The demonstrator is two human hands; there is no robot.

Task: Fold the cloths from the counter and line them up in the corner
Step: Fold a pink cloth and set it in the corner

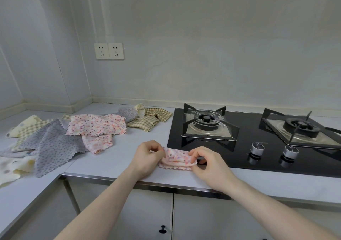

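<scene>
A small pink dotted cloth [177, 159], folded into a narrow strip, lies on the white counter [114, 158] near the front edge. My left hand [148, 156] pinches its left end and my right hand [208, 163] pinches its right end. To the left lies a loose heap of unfolded cloths: a pink dotted one [96, 125], a grey dotted one [53, 145], a cream one [13, 167] and green checked ones [149, 120]. The counter's corner [81, 108] at the back left holds no folded cloth.
A black glass gas hob [239, 155] with two burners and two knobs lies right of my hands, and the cloth's right end touches its edge. Two wall sockets [108, 51] sit above the corner. Cabinet doors [147, 212] run below the counter's steel edge.
</scene>
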